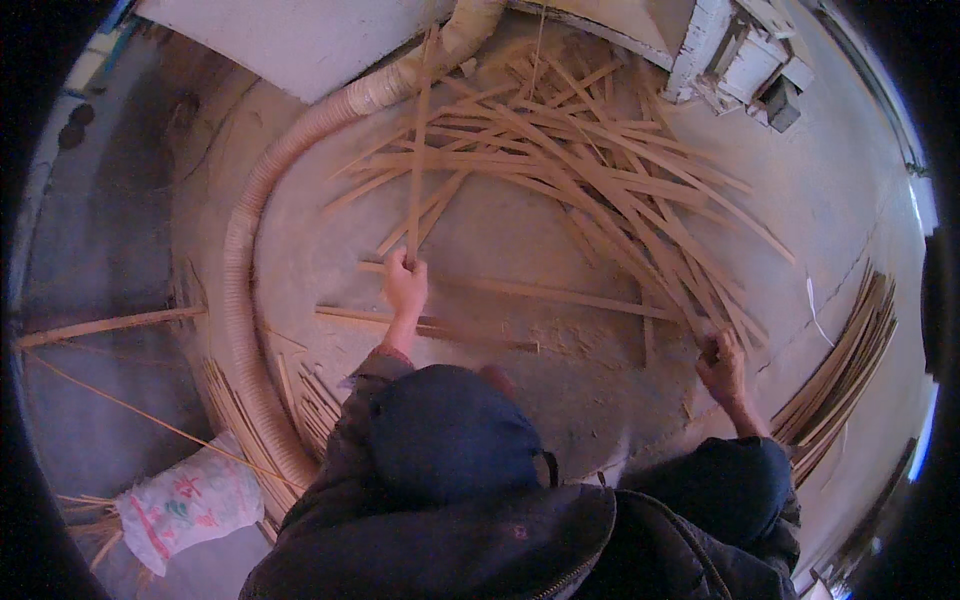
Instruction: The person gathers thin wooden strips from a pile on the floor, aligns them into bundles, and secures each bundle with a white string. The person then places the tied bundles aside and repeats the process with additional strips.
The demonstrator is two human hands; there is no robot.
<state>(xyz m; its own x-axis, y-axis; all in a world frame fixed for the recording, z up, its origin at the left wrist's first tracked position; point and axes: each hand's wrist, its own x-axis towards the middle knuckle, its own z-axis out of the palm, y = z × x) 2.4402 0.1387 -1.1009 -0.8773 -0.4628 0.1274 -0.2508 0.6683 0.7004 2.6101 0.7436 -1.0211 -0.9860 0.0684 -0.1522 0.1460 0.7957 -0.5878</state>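
Observation:
My left hand (407, 283) is closed around the lower end of a long thin wooden strip (420, 157), which points away from me, past the ribbed hose. Over at the right, my right hand (722, 369) pinches the near end of another wooden strip (686, 304); blur softens this end. That strip runs back into a loose, criss-crossed pile of wooden strips (570, 150) on the floor. Between my hands, a single wooden strip (555, 294) lies crosswise. A shorter strip (360, 313) lies nearer to me, partly behind my left wrist.
A ribbed flexible hose (244, 255) curves along the left. Behind it lie a white printed sack (191, 502) and more strips (244, 420). A bundle of thin strips (840, 375) rests at the right. A white machine housing (277, 37) stands at the back, above the concrete floor (480, 232).

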